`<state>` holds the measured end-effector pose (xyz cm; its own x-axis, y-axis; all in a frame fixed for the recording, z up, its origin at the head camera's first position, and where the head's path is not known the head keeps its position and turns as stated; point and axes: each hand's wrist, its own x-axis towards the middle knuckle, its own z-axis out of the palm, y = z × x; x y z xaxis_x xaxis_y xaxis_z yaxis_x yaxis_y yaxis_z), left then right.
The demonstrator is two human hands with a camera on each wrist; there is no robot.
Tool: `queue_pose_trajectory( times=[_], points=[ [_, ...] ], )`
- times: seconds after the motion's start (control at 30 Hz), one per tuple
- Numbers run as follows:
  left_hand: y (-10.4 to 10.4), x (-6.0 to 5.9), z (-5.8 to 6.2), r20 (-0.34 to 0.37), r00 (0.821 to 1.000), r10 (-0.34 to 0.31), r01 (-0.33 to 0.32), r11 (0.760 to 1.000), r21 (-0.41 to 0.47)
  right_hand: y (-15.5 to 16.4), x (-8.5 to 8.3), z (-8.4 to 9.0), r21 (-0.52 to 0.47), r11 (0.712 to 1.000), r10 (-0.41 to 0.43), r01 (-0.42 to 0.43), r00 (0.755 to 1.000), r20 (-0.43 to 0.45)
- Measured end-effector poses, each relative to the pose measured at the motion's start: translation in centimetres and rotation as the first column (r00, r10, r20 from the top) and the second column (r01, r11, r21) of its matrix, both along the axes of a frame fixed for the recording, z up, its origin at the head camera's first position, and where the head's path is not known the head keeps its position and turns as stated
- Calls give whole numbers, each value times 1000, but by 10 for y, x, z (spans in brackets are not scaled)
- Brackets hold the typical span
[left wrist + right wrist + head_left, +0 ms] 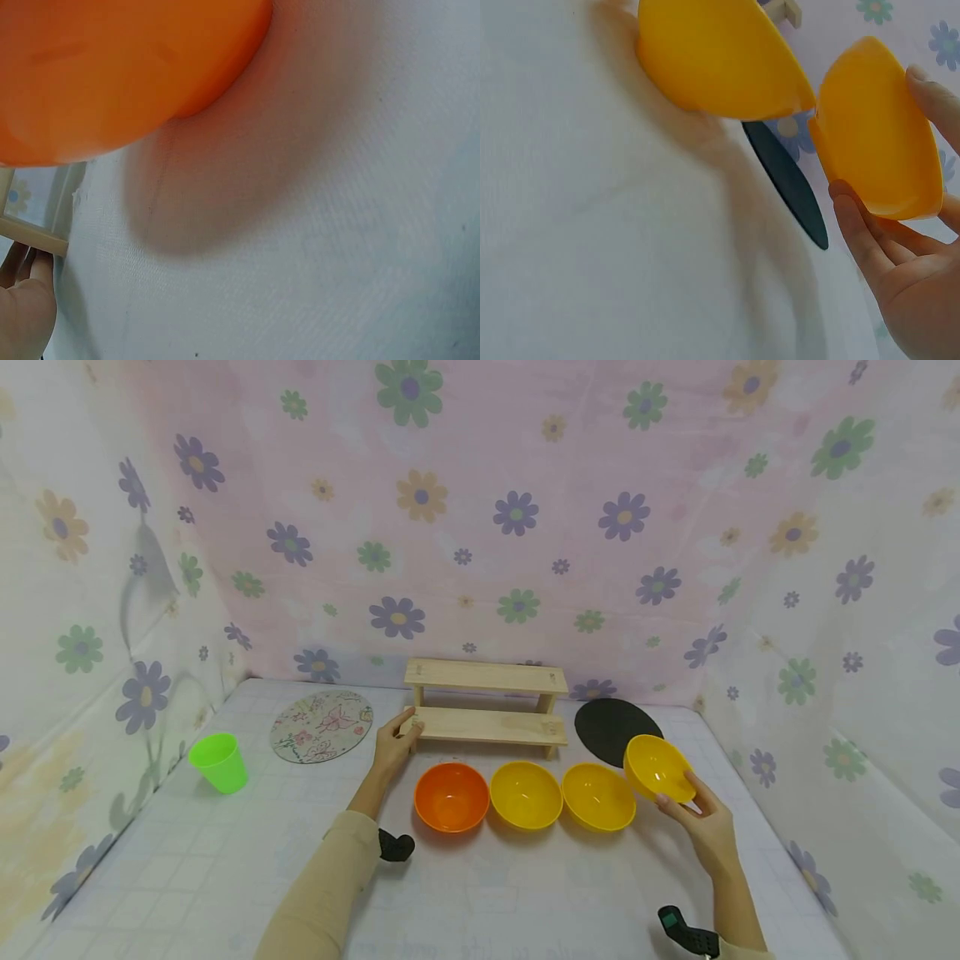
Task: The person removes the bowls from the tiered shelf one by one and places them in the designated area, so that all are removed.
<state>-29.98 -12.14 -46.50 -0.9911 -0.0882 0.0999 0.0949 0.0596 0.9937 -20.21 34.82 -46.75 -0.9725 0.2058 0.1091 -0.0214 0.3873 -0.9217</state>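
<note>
My right hand [705, 822] grips the rim of a yellow bowl [658, 768], which is tilted and raised off the table at the right. In the right wrist view this bowl [877, 135] has my thumb and fingers on opposite sides of it. My left hand [393, 745] holds the left end of the lower board of a two-step wooden shelf [487, 727]. An orange bowl [452, 797] and two more yellow bowls [526, 795] [598, 797] stand in a row before the shelf, open side up. The orange bowl [112, 75] fills the upper left of the left wrist view.
A green cup [219, 763] stands tilted-looking at the far left. Behind it lies a round patterned mat [321, 727]. A black round mat [611, 727] lies right of the shelf, partly behind the held bowl. Flowered cloth [480, 527] walls the table at back and sides.
</note>
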Motion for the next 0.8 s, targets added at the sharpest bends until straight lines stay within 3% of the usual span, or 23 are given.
queue_pose_trajectory(
  times=[0.07, 0.27, 0.43, 0.67, 0.8],
  points=[
    [0, -2, -2, -1, 1000, 3, -3, 1000, -11, 3, 3, -2, 11, 1000, -17, 17, 1000, 11],
    [-2, -18, -26, -23, 1000, 17, -17, 1000, -12, 10, 10, -11, 64, 997, -36, 34, 999, 23],
    [-1, -19, -29, -23, 999, 24, -25, 999, -21, 12, 13, -14, 71, 997, -43, 42, 999, 21],
    [-1, -5, -7, -1, 1000, -1, 1, 1000, 13, 15, 18, -18, 106, 993, -52, 45, 997, 62],
    [1, 2, 2, 5, 1000, -2, 2, 1000, -11, 17, 20, -20, 115, 992, -57, 48, 995, 78]
  ],
)
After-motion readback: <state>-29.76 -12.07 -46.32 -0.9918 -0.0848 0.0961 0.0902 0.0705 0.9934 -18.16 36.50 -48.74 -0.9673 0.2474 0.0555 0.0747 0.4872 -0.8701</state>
